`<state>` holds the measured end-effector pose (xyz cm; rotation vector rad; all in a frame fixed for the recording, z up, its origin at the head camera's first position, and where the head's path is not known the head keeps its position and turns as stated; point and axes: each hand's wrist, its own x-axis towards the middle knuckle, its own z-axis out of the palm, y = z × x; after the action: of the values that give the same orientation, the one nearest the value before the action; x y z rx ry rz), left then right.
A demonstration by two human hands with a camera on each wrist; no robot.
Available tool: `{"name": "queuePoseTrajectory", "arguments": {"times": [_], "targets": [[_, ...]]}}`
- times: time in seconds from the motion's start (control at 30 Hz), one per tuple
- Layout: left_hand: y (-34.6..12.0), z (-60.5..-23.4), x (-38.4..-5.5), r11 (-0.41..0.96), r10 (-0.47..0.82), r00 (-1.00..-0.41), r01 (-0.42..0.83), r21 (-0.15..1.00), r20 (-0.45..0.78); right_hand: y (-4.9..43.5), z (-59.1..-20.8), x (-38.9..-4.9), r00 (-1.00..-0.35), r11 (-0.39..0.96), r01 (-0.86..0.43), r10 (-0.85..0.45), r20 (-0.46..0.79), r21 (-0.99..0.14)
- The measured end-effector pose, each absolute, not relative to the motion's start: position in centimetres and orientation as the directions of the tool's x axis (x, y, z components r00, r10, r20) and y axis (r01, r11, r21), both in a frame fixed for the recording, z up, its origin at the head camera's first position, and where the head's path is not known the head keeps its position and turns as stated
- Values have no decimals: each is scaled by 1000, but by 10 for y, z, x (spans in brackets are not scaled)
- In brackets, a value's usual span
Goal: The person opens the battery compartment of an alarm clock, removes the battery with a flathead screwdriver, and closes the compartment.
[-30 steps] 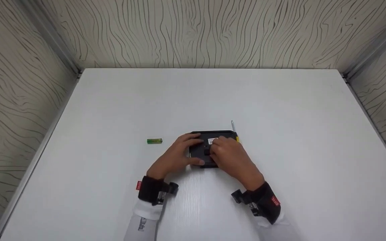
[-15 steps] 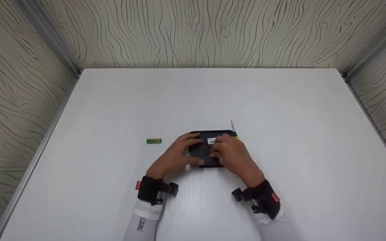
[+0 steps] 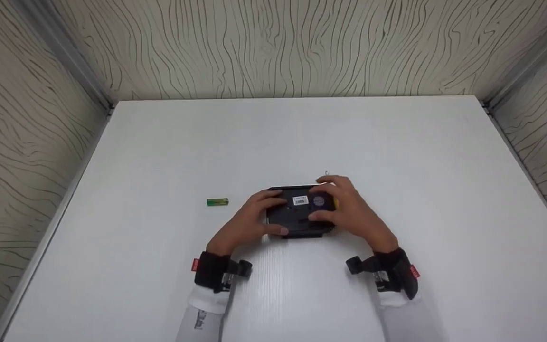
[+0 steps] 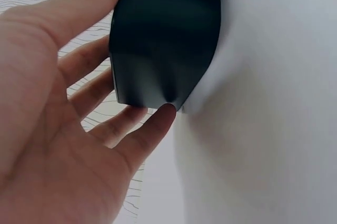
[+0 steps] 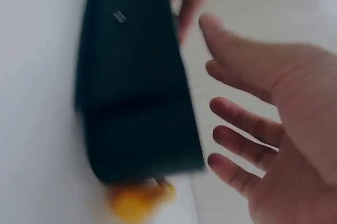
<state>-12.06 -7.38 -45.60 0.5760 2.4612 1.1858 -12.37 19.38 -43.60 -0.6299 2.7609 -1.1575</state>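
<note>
The black device (image 3: 302, 211) lies flat near the middle of the table (image 3: 397, 142), its long axis running left to right in front of the person, label side up. The left hand (image 3: 249, 221) grips its left end: thumb against the near corner, fingers curled over the top edge, as the left wrist view shows with the thumb tip (image 4: 160, 118) touching the casing's corner. The right hand (image 3: 349, 211) is at the right end, fingers spread and relaxed; in the right wrist view they stand just beside the casing (image 5: 134, 87) with a gap showing, though the blur there makes it hard to say whether any fingertip touches. From overhead its thumb seems to rest on the near edge and its forefinger reaches over the far right corner. So the device sits between the two hands, the left one holding, the right one loose. A yellow-handled tool (image 5: 137, 200) peeks out just beyond the right end, mostly hidden. A green battery (image 3: 217, 202) lies well apart to the left, nearer the left hand
</note>
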Motion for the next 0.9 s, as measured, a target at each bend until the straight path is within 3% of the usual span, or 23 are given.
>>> {"name": "queuePoseTrajectory", "arguments": {"times": [0.13, 0.27, 0.63, 0.9], "targets": [[-75, -458, -121, 552, 497, -859, 203, 809, -124, 225, -436, -128, -945, 646, -229, -327, 8, -728], [-77, -461, -121, 544, 501, -858, 209, 813, -115, 240, -441, -131, -963, 706, -175, -266, -28, -686], [-76, -460, -119, 556, 486, -864, 194, 808, -127, 209, -449, -135, -982, 828, 38, -73, -176, -559], [-75, -460, -121, 565, 493, -858, 190, 803, -145, 262, -444, -129, -956, 840, 251, 135, -262, -482]]}}
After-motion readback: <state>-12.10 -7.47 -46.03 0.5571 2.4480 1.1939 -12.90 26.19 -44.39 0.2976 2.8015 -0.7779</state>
